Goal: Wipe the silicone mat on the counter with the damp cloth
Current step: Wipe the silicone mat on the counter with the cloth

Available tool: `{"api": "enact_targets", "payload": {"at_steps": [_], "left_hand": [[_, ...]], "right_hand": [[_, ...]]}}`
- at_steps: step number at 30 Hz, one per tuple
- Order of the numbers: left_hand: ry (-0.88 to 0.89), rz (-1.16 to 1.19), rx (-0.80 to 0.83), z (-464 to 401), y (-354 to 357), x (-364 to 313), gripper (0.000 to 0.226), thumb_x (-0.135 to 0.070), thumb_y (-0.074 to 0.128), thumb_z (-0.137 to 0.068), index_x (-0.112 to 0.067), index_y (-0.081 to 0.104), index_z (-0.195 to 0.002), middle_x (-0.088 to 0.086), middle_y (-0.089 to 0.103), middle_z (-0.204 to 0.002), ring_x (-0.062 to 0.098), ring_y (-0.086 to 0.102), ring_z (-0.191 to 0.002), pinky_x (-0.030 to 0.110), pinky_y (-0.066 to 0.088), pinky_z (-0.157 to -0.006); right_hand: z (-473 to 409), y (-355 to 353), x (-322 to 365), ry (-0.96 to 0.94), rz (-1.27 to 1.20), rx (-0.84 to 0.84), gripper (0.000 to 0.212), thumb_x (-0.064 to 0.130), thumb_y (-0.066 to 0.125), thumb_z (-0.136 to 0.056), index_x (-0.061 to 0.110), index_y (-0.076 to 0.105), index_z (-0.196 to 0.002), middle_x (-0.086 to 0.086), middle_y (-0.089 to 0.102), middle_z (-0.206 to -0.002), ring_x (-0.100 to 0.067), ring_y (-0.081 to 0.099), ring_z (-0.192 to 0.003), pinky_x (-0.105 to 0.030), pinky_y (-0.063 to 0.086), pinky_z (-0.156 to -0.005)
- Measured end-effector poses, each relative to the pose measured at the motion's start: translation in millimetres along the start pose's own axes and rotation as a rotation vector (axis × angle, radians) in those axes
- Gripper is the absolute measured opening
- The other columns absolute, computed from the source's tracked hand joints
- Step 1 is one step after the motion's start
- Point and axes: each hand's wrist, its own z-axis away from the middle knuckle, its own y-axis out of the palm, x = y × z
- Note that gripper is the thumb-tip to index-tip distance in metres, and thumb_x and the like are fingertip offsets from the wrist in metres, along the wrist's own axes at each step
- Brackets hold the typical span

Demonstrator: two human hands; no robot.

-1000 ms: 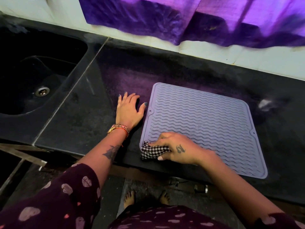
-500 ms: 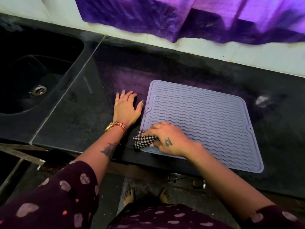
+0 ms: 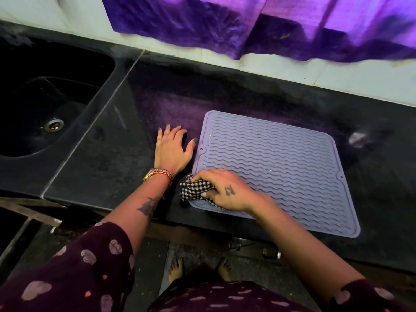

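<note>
A lavender silicone mat (image 3: 281, 163) with wavy ridges lies flat on the black counter (image 3: 108, 158), its near edge close to the counter's front. A black-and-white checked cloth (image 3: 194, 190) is bunched on the mat's near left corner, partly hanging over the mat's edge. My right hand (image 3: 227, 191) grips the cloth and presses it down there. Just left of the mat, my left hand (image 3: 172, 150) rests flat on the counter with fingers spread, its thumb near the mat's left edge.
A dark sink (image 3: 45, 102) with a metal drain (image 3: 53, 124) is set into the counter at the left. A purple curtain (image 3: 225, 25) hangs over the white wall behind. The counter's front edge runs just below the mat; my feet show on the floor.
My right hand with the cloth has stayed at the mat's near left corner, shifting only slightly. The left hand has kept its place beside the mat.
</note>
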Motion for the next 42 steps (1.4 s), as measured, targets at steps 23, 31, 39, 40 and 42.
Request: {"api": "enact_targets", "payload": {"at_steps": [23, 31, 39, 40, 42], "left_hand": [[-0.004, 0.032, -0.019, 0.7, -1.0, -1.7, 0.049, -0.044, 0.046, -0.093, -0.011, 0.053, -0.129, 0.009, 0.045, -0.143, 0.029, 0.023, -0.141, 0.041, 0.003, -0.118], [-0.004, 0.025, -0.015, 0.9, -1.5, -1.7, 0.049, -0.045, 0.046, -0.093, -0.011, 0.053, -0.128, 0.008, 0.045, -0.143, 0.028, 0.023, -0.141, 0.04, 0.003, -0.118], [0.002, 0.019, -0.027, 2.1, -0.9, -1.9, 0.049, -0.044, 0.047, -0.093, -0.01, 0.053, -0.128, 0.009, 0.046, -0.141, 0.03, 0.024, -0.141, 0.042, 0.005, -0.118], [0.002, 0.02, -0.027, 2.1, -1.2, -2.0, 0.049, -0.044, 0.047, -0.093, -0.01, 0.053, -0.128, 0.009, 0.046, -0.142, 0.029, 0.024, -0.141, 0.042, 0.005, -0.118], [-0.001, 0.019, -0.021, 2.0, -2.1, -2.7, 0.049, -0.044, 0.046, -0.093, -0.011, 0.052, -0.128, 0.009, 0.045, -0.142, 0.029, 0.023, -0.141, 0.041, 0.004, -0.118]], "right_hand": [[42.9, -50.9, -60.6, 0.373, -1.317, -0.209, 0.026, 0.021, 0.061, -0.074, 0.016, 0.058, -0.099, -0.007, 0.065, -0.089, -0.018, 0.066, -0.067, -0.027, 0.055, -0.054], [27.2, -33.8, -57.6, 0.341, -1.04, -0.139, 0.015, 0.025, 0.068, -0.076, 0.022, 0.064, -0.09, -0.001, 0.068, -0.09, -0.016, 0.065, -0.081, -0.032, 0.054, -0.076], [30.0, -22.2, -37.3, 0.245, 0.207, -0.248, 0.043, 0.055, 0.045, -0.087, 0.035, 0.045, -0.125, 0.004, 0.061, -0.118, -0.016, 0.04, -0.114, -0.036, 0.029, -0.094], [33.8, -18.1, -37.0, 0.226, 0.244, -0.226, 0.048, 0.061, 0.037, -0.087, 0.035, 0.044, -0.127, 0.005, 0.058, -0.123, -0.016, 0.04, -0.113, -0.035, 0.028, -0.092], [42.8, -5.1, -41.2, 0.189, 0.269, -0.2, 0.068, 0.074, 0.024, -0.079, 0.035, 0.04, -0.132, 0.002, 0.049, -0.13, -0.017, 0.04, -0.115, -0.037, 0.029, -0.094]]}}
